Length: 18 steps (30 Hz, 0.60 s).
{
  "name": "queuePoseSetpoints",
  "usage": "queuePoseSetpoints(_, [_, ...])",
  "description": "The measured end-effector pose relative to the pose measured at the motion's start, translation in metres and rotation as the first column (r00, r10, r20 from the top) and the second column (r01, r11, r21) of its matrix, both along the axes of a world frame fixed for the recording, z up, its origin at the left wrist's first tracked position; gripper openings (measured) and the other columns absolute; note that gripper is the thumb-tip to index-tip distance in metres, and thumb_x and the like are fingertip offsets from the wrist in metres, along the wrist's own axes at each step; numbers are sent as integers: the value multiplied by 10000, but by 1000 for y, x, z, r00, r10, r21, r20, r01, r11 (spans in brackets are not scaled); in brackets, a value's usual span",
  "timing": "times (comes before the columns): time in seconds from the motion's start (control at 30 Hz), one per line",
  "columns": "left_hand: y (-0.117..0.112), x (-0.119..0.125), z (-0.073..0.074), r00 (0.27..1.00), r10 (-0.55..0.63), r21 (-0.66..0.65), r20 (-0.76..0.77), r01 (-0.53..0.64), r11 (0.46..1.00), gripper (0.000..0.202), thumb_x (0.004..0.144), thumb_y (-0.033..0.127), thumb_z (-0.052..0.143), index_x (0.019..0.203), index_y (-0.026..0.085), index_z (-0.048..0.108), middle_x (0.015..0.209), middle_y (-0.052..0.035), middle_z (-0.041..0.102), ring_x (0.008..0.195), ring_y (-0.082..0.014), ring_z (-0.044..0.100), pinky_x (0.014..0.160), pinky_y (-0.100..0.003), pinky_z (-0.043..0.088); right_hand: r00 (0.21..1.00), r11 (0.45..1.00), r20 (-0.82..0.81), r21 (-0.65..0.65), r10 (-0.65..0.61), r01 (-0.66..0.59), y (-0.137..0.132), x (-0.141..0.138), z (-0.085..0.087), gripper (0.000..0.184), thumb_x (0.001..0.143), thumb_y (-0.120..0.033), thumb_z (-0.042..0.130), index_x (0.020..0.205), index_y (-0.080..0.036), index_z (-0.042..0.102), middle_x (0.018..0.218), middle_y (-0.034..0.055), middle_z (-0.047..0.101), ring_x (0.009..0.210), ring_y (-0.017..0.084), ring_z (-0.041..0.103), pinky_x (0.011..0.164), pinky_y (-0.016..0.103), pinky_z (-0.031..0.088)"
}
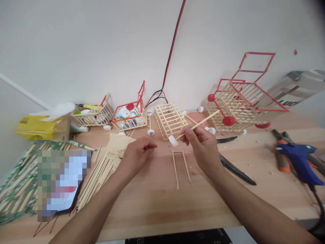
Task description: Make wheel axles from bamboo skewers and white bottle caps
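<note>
My right hand point(199, 139) is closed on a thin wooden stick with a white bottle cap point(173, 141) on its lower left end; the stick's other end points up and right. My left hand point(138, 152) is a little to the left, its fingers loosely curled with a gap between thumb and forefinger and nothing visible in them. On the table between my forearms lies a three-sided stick frame point(178, 152), open toward me. Just behind my hands is a slatted stick basket point(170, 118), with a stick axle with white caps point(150, 132) beside it.
Along the wall stand small filled stick carts point(92, 118) and a larger red-trimmed cart point(243, 101). At right lie black-handled scissors point(238, 171), pliers point(281, 159) and a blue glue gun point(301, 157). Loose sticks point(98, 173), wrapped chopsticks point(17, 186) and a phone point(66, 183) lie left.
</note>
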<state>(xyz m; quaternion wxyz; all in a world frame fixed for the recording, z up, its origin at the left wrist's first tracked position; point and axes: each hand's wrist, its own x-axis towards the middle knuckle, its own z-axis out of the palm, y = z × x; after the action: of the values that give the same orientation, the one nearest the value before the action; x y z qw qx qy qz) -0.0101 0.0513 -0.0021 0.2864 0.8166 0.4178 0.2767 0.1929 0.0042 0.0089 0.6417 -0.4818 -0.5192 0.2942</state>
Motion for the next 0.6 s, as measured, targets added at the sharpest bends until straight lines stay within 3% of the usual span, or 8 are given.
queuePoseSetpoints(0.17, [5, -11, 15, 995, 61, -29, 83, -59, 998, 78, 783, 231, 641, 812, 184, 697, 788, -3, 705, 744, -148, 629, 688, -250, 451, 999, 1000, -52, -7, 11, -12, 0, 3, 0, 203, 885, -362, 569, 800, -201, 659, 642, -28, 570, 581, 87, 504, 563, 225, 415])
queuePoseSetpoints(0.33, [4, -14, 24, 996, 37, -31, 84, -35, 999, 337, 842, 354, 572, 571, 162, 630, 602, 0, 620, 620, -134, 574, 625, -254, 419, 980, 997, -183, 9, 75, -75, 3, 4, -5, 204, 887, -366, 565, 785, -206, 640, 630, -33, 532, 587, 91, 471, 555, 234, 373])
queuePoseSetpoints(0.4, [4, -12, 21, 986, 80, 25, 144, -84, 996, 316, 829, 335, 596, 567, 159, 604, 681, -13, 636, 696, -142, 590, 678, -264, 435, 972, 996, -217, 17, 93, -92, 5, 3, -8, 196, 886, -359, 567, 784, -207, 636, 634, -34, 526, 588, 91, 463, 559, 236, 369])
queuePoseSetpoints(0.47, [3, -9, 16, 971, 110, 5, 214, -114, 993, 121, 780, 281, 660, 744, 166, 650, 894, -35, 673, 830, -159, 610, 746, -280, 459, 969, 995, -226, 4, 102, -104, 6, 2, -11, 188, 883, -355, 573, 785, -205, 631, 629, -36, 527, 582, 88, 459, 555, 231, 368])
queuePoseSetpoints(0.5, [3, -6, 13, 967, 107, -38, 233, -101, 994, 149, 769, 263, 674, 892, 179, 663, 976, -42, 674, 866, -161, 612, 775, -293, 467, 971, 994, -218, -13, 100, -106, 6, 1, -12, 188, 883, -356, 574, 787, -204, 629, 626, -36, 531, 580, 86, 463, 551, 227, 370])
queuePoseSetpoints(0.6, [0, 1, 4, 956, -3, -180, 294, 59, 982, 530, 725, 265, 733, 1225, 221, 564, 1131, -62, 652, 983, -184, 604, 858, -332, 471, 993, 995, -100, -70, 60, -67, 3, -3, -12, 194, 883, -360, 572, 789, -201, 631, 635, -28, 572, 589, 89, 507, 558, 221, 397])
